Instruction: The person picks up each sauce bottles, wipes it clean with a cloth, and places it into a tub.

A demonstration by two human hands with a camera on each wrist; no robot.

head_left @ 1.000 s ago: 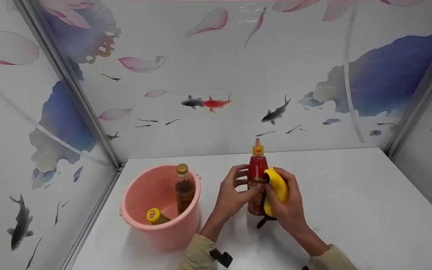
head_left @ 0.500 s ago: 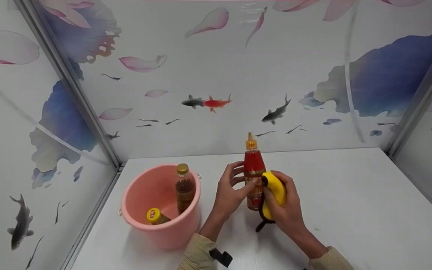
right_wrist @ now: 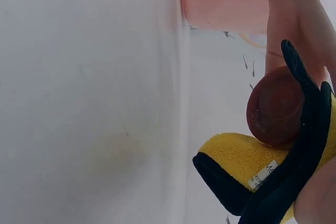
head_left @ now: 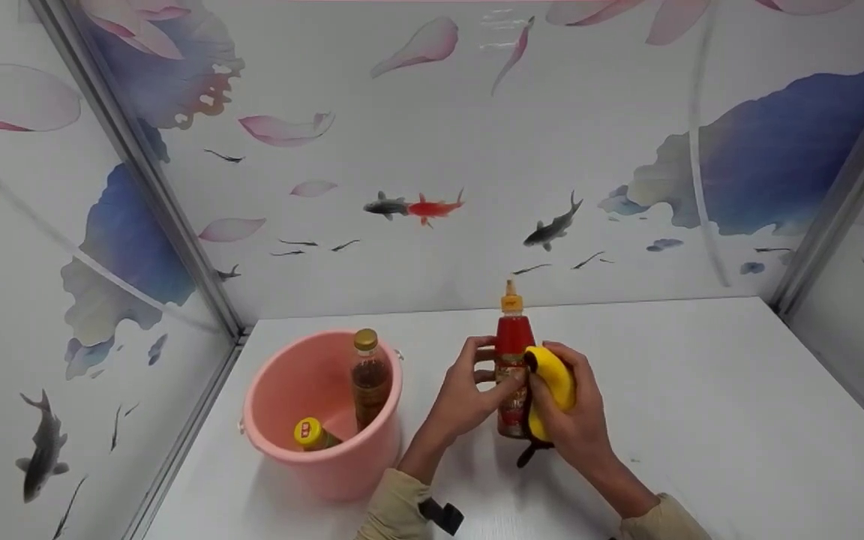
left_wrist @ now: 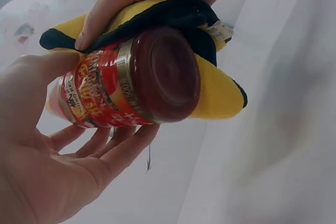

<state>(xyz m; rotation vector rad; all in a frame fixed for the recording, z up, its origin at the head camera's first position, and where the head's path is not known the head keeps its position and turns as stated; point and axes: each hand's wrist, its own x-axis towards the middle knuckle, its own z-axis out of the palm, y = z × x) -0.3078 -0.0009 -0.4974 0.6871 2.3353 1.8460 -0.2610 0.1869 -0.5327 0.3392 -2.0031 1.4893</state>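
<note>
A squeeze bottle of red sauce point(head_left: 514, 335) with an orange nozzle cap is held upright above the table in the head view. My left hand point(head_left: 463, 399) holds it from the left, thumb on the front and fingers round the far side. A yellow cloth with dark edging point(head_left: 556, 381) is gripped in my right hand point(head_left: 586, 409) and lies against the bottle's right side. The left wrist view shows the bottle's base point(left_wrist: 170, 74) from below, with the cloth point(left_wrist: 220, 93) wrapped partly behind it. In the right wrist view the cloth point(right_wrist: 231, 153) touches the bottle base point(right_wrist: 273, 111).
A pink bucket point(head_left: 263, 427) stands to the left on the white table point(head_left: 702, 420). Inside it are a dark bottle with a gold cap point(head_left: 370, 382) and a yellow-capped container point(head_left: 310, 432). Patterned panels enclose the table at the back and sides.
The bottle rises and tilts slightly left half a second ago, then comes back down upright. Both hands stay on the bottle and the cloth, with only small shifts.
</note>
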